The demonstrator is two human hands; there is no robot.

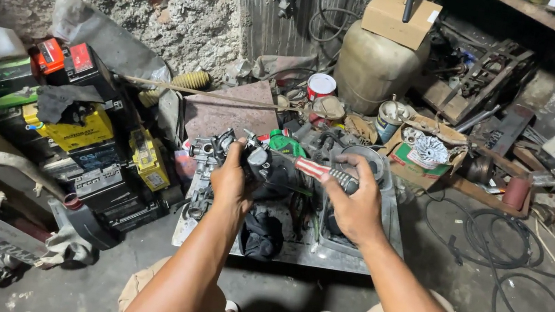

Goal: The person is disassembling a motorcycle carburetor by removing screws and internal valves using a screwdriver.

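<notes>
Metal tray [386, 218] serves as landmark. Above its left half, the left hand [229, 182] clamps a dark engine part [265, 165]. The right hand [356, 209] grips a red-and-black screwdriver [323, 173] against it. Fastener work appears under way; steady tip alignment is needed.

Old batteries [85, 129] stacked left, cardboard box [399, 17] on tan jug [373, 67], cables [501, 243] right.

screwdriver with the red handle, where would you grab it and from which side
Grip the screwdriver by its red and black handle, from the right: the handle end points right, where the right hand holds it, while the tip goes into the dark part under the left hand.
</notes>
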